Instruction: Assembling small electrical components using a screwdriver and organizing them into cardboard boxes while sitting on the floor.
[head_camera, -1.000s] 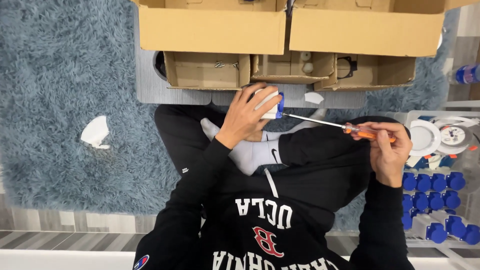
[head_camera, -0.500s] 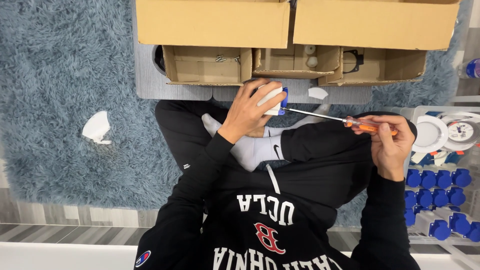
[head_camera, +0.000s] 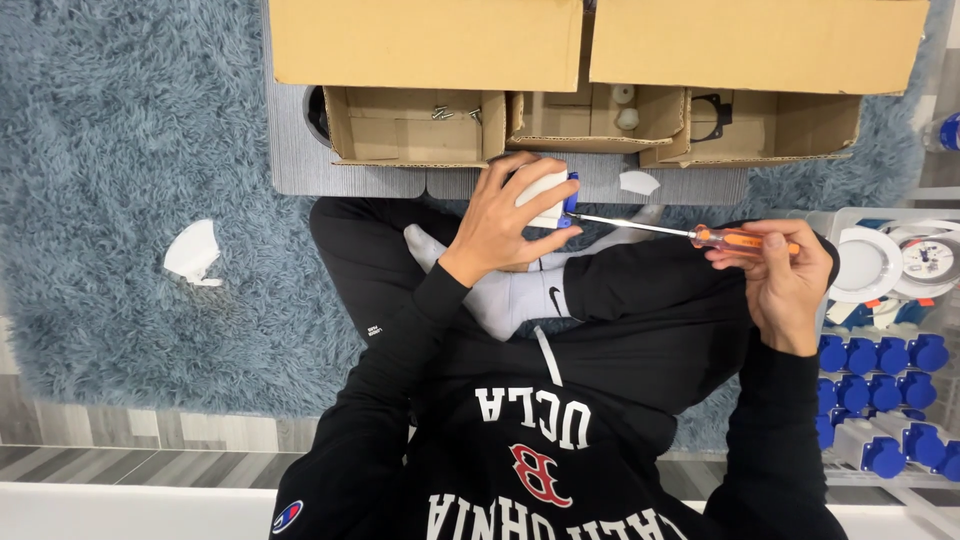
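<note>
White scrap (head_camera: 192, 252) on blue rug (head_camera: 120, 150) at left. Open cardboard boxes (head_camera: 600, 120) along top. Left hand (head_camera: 505, 215) grips white-blue part (head_camera: 548, 190) over lap; right hand (head_camera: 785, 275) grips orange screwdriver (head_camera: 735, 238), tip at part. Blue-capped pieces in tray (head_camera: 880, 390) at right.

Right hand (head_camera: 790, 275) with screwdriver (head_camera: 690, 235) raised slightly; shaft now nearly level.
</note>
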